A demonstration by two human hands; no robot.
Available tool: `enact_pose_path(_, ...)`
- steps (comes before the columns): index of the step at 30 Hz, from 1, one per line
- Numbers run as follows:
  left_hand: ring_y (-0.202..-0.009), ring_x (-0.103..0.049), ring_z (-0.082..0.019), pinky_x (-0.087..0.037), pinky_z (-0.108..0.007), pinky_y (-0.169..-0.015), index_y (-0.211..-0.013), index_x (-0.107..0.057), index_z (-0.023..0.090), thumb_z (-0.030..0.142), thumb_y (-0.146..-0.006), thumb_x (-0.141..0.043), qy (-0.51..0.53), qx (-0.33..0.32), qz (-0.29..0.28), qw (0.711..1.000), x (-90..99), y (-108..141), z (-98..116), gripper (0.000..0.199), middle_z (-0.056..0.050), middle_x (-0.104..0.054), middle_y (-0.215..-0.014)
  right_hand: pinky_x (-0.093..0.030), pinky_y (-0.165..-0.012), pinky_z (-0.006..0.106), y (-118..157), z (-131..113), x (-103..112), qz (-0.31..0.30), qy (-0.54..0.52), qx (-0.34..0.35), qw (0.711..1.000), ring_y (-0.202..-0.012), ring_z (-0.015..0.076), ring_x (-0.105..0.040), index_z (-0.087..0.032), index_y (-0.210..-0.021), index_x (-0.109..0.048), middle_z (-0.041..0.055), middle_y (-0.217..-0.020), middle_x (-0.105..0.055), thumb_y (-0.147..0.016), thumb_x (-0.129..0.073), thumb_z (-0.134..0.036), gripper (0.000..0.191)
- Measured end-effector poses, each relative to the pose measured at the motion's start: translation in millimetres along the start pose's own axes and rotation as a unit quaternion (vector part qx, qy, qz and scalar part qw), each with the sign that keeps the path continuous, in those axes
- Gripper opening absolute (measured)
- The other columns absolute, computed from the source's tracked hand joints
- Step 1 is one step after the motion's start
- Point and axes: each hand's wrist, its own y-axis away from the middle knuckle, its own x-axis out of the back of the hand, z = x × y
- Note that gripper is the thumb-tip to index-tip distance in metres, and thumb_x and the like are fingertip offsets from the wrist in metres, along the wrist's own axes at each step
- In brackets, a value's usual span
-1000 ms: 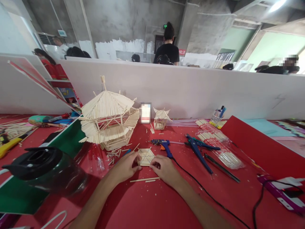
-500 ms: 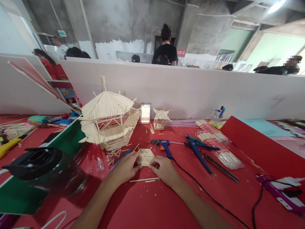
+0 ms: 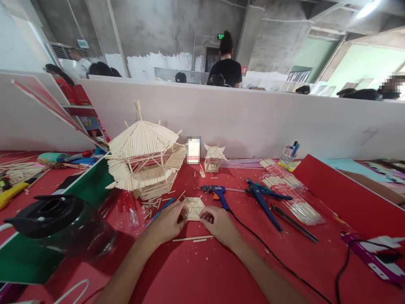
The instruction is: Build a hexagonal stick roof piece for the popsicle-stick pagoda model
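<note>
A small hexagonal panel of wooden sticks [image 3: 194, 207] lies on the red table between my hands. My left hand [image 3: 172, 219] is closed at its left edge, fingers curled onto the rim. At the lower right edge my right hand [image 3: 217, 221] is closed too, thumb and fingertips pinching the border. Just in front of the panel lie a few loose sticks [image 3: 191, 239]. A blue glue gun [image 3: 218, 195] rests behind my right hand, its cable trailing toward the front right. Beside my left forearm is a blue pen-like tool [image 3: 160, 210].
A large stick pavilion [image 3: 145, 158] stands back left, with a small one [image 3: 215, 158] nearby. Blue cutters [image 3: 264, 204], a dark file-like tool [image 3: 295, 223] and bagged sticks [image 3: 287, 190] lie to the right. A dark bottle [image 3: 63, 228] is at the left, a power strip [image 3: 373, 257] at the right.
My hands and the panel keep almost the same place, with only a slight shift of the view. In the background, the standing person in black has moved a little to the right.
</note>
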Motion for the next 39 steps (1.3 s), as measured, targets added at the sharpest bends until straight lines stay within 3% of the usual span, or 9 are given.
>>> enact_pose_path(7, -0.078, -0.055, -0.017, -0.041, -0.027, -0.072, -0.082, -0.055, 0.019, 0.0, -0.072, -0.042, 0.018, 0.0, -0.013, 1.0, 5.4, 0.3, 0.3, 0.025, -0.003, -0.06, -0.083, -0.042, -0.058, 0.019, 0.0, 4.9, -6.7, 0.017, 0.007, 0.014, 1.0, -0.061, 0.0114, -0.057, -0.019, -0.079, -0.065, -0.0016, -0.07, -0.064, -0.074, -0.059, -0.006, 0.015)
enact_pose_path(15, -0.08, -0.056, -0.019, -0.042, -0.029, -0.072, -0.086, -0.055, 0.02, 0.021, -0.081, -0.057, 0.014, 0.02, -0.006, 1.0, 1.8, 0.2, 1.2, 0.006, -0.004, -0.062, -0.088, -0.04, -0.055, 0.018, -1.9, 6.2, -7.5, 0.021, 0.008, 0.017, 1.0, -0.057, 0.01, -0.053, -0.019, -0.076, -0.062, -0.0026, -0.066, -0.061, -0.073, -0.058, -0.006, 0.014)
enact_pose_path(33, -0.082, -0.059, -0.019, -0.045, -0.028, -0.074, -0.085, -0.056, 0.02, 0.017, -0.081, -0.054, -0.009, 0.005, 0.01, 1.0, -1.5, 0.3, -0.5, 0.005, -0.004, -0.062, -0.089, -0.043, -0.058, 0.021, -2.9, 0.6, -1.4, -0.005, 0.056, -0.01, 0.998, -0.061, 0.0125, -0.059, -0.02, -0.078, -0.063, -0.0009, -0.07, -0.067, -0.075, -0.059, -0.01, 0.011)
enact_pose_path(39, -0.082, -0.058, -0.018, -0.045, -0.028, -0.073, -0.086, -0.055, 0.02, 0.019, -0.083, -0.054, -0.019, 0.006, 0.004, 1.0, -0.2, 1.1, 0.9, 0.003, -0.004, -0.061, -0.089, -0.045, -0.057, 0.021, -2.6, -2.5, 0.7, -0.007, 0.029, -0.027, 0.999, -0.06, 0.0128, -0.061, -0.02, -0.078, -0.063, -0.0008, -0.069, -0.068, -0.077, -0.061, -0.012, 0.008)
